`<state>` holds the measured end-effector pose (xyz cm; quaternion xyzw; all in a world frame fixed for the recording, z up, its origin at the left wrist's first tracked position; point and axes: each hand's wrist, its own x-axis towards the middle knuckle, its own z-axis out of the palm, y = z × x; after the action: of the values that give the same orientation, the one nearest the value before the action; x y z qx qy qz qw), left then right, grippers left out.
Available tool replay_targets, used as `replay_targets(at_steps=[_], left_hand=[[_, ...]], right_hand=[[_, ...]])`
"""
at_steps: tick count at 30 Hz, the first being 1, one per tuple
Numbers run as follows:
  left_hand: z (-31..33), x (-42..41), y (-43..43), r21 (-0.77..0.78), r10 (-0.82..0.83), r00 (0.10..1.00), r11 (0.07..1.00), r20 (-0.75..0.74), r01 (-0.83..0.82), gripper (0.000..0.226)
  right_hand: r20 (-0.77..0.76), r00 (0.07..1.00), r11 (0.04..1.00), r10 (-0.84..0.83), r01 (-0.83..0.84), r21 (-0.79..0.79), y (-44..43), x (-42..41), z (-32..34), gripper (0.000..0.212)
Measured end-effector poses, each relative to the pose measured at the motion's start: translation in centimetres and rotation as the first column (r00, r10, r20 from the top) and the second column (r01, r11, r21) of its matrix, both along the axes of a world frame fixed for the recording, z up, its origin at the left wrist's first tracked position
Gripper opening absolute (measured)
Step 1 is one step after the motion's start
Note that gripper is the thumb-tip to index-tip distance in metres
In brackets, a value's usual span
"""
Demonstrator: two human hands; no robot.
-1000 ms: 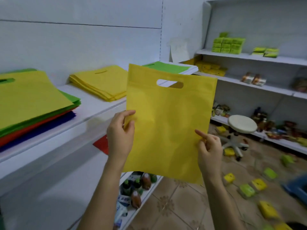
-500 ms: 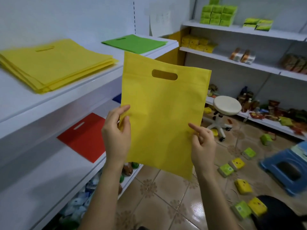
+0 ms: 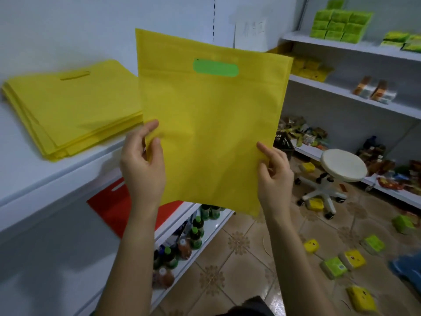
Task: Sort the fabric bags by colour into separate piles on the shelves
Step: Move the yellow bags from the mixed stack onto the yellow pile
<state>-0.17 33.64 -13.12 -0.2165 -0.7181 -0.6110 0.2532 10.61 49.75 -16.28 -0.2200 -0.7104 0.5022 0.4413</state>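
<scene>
the white shelf carries a pile of yellow bags. near its right end, one yellow bag is upright in the air. the left hand pinches its left edge, the right hand its right edge.

Matt yellow cloth bag, smooth white shelf, glossy patterned floor tiles

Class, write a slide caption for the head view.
Left hand and right hand hold a yellow bag near the yellow pile.
</scene>
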Motion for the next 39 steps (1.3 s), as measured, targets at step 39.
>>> replay_targets(at_steps=[39], left_hand=[[6.9, -12.6, -9.5, -0.403, 0.756, 0.639, 0.546, -0.139, -0.734, 0.026]], right_hand=[[0.247, 0.736, 0.552, 0.630, -0.648, 0.524, 0.2, -28.7, 10.0, 0.032]])
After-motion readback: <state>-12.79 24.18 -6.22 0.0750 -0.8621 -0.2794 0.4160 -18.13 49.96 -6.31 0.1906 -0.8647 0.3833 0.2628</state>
